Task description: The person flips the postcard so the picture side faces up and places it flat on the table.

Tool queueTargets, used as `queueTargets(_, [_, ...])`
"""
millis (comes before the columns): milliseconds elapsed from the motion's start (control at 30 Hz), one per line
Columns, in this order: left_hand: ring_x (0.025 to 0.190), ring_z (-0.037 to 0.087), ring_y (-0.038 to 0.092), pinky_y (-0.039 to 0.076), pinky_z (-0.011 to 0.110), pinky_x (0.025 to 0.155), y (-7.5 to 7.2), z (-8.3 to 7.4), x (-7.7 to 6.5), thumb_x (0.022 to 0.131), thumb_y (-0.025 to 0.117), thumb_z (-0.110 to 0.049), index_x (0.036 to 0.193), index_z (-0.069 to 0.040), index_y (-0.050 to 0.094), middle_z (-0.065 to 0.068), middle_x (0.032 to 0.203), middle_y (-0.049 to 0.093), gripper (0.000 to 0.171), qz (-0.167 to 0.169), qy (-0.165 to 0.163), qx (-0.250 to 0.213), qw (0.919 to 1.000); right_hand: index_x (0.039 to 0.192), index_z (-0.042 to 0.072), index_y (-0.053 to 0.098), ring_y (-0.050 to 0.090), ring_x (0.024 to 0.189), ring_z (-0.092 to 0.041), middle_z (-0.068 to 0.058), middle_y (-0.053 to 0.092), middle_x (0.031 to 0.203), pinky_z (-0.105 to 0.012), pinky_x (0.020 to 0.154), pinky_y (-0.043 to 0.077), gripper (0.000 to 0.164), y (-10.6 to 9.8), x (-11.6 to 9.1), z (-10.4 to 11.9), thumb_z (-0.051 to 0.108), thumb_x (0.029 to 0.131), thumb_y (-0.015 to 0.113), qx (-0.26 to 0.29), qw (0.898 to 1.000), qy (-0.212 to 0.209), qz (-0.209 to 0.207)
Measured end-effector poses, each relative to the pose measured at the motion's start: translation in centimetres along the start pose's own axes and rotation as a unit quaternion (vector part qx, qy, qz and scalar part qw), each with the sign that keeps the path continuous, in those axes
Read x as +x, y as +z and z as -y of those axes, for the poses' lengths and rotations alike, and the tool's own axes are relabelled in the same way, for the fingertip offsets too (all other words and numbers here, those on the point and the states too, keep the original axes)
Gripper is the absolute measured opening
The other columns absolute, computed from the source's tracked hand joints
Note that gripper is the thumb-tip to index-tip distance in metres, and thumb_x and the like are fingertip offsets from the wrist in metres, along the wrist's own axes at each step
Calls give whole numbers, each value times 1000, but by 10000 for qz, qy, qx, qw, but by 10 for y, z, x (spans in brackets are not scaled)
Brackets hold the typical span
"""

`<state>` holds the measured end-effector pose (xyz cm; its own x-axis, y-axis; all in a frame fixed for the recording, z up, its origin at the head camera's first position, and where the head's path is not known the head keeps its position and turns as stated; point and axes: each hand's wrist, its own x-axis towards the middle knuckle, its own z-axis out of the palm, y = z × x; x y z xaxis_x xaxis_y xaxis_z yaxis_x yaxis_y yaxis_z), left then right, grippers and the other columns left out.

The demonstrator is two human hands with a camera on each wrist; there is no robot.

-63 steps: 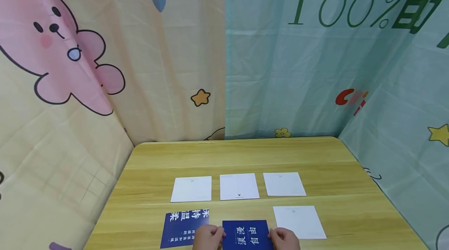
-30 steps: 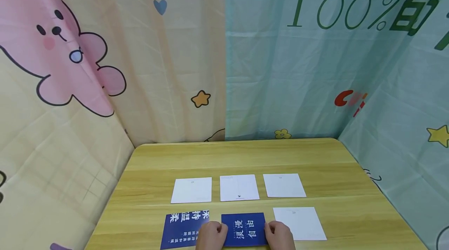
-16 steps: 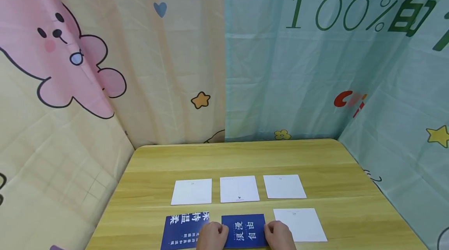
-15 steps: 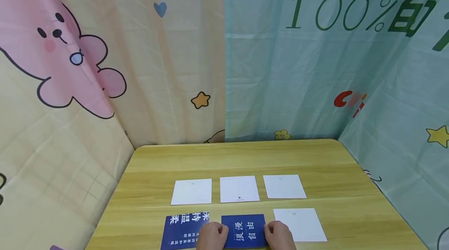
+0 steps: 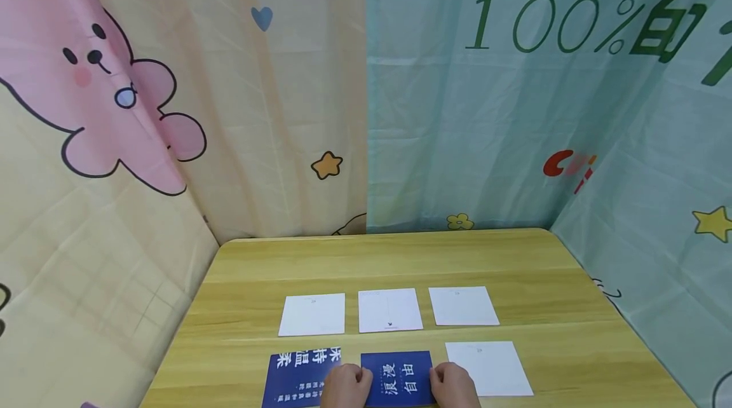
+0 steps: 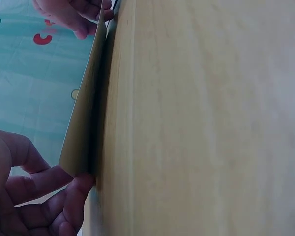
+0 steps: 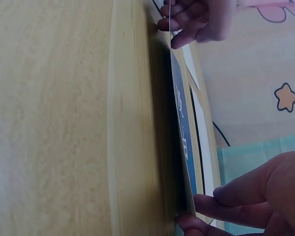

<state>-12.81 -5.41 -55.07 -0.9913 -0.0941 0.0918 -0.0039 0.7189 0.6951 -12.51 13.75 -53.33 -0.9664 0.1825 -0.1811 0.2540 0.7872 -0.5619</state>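
Observation:
A dark blue postcard (image 5: 398,377) with white characters is held between both hands at the front of the table. My left hand (image 5: 346,387) pinches its left edge; my right hand (image 5: 454,386) pinches the right edge, fingers curled. In the left wrist view the postcard's underside (image 6: 81,123) is tilted close over the wood, with fingertips at its near corner. The right wrist view shows the postcard (image 7: 183,123) nearly edge-on, fingers and thumb at its end. Another blue postcard (image 5: 294,379) lies just left, partly covered by my left hand.
Three white cards lie in a far row: left (image 5: 312,315), middle (image 5: 390,310) and right (image 5: 464,306). A fourth white card (image 5: 489,368) lies beside my right hand. Cartoon-printed curtains (image 5: 286,109) surround the wooden table (image 5: 377,258) at the back and sides.
Over two seconds ago the held postcard was nearer the front edge; it then moved slightly away with both hands. Since then the hands have stayed nearly still, while the head view shifted slightly.

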Motion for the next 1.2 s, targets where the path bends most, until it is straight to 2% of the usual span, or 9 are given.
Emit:
queueTargets(267, [37,9,27,22,23,41,1,1,0,73,58,-12,44,-16,35,-11,40,24,37,11,-16,-20,10000,66,3,64,44,52,-13,0,51,56,-31,53,37,20,5,-4,-1,10,84,61,-154,9991,-325,-215])
queueTargets(500, [38,8,27,24,24,42,0,2,0,73,58,-14,44,-16,36,-11,40,26,37,-113,208,87,9997,69,0,66,44,52,-13,0,51,56,-32,54,38,18,5,-4,1,10,84,62,-276,9985,-363,-292])
queueTargets(700, [38,8,29,25,24,42,-1,1,0,74,58,-15,44,-16,38,-11,40,28,36,-69,339,112,9993,67,2,65,44,52,-13,1,51,56,-33,53,38,18,5,-4,0,10,83,62,-308,9976,-491,-390])
queueTargets(1200, [37,7,26,22,23,41,0,-1,0,72,58,-13,44,-17,35,-12,40,26,36,8,283,112,9995,65,2,64,43,52,-14,-1,49,55,-31,54,37,21,4,-2,1,10,85,62,-298,9990,-233,-219])
